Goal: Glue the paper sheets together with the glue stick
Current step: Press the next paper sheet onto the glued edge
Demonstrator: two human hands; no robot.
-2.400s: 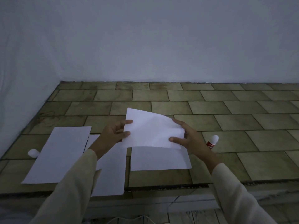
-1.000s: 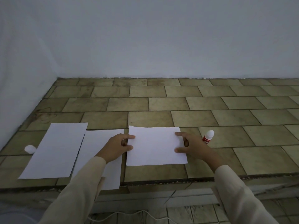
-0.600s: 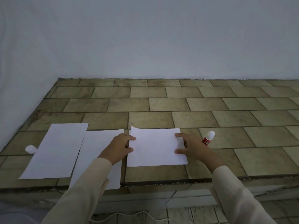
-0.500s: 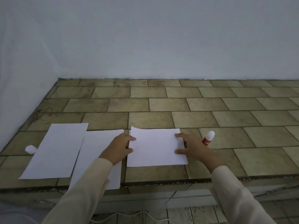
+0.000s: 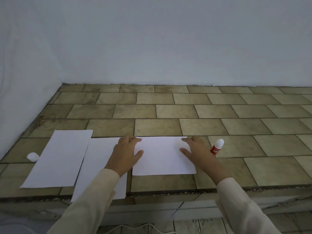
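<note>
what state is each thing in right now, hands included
left hand, flat, pressing right sheet's left edge
right hand, flat, pressing its right edge
right sheet, flat on counter, pinned by both hands
middle sheet, flat, near end overhangs counter edge
left sheet, flat, untouched
glue stick, on counter beside right hand, not held
cap, loose, left of left sheet

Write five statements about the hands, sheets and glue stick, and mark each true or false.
1. The left hand and right hand both press on the rightmost sheet. True.
2. One sheet is held in the air. False: the leftmost sheet, middle sheet and rightmost sheet all lie on the counter.
3. The glue stick sits right of the right hand, unheld. True.
4. The glue stick lies left of every sheet. False: it is right of them all.
5. The middle sheet overhangs the counter's front edge. True.
</note>
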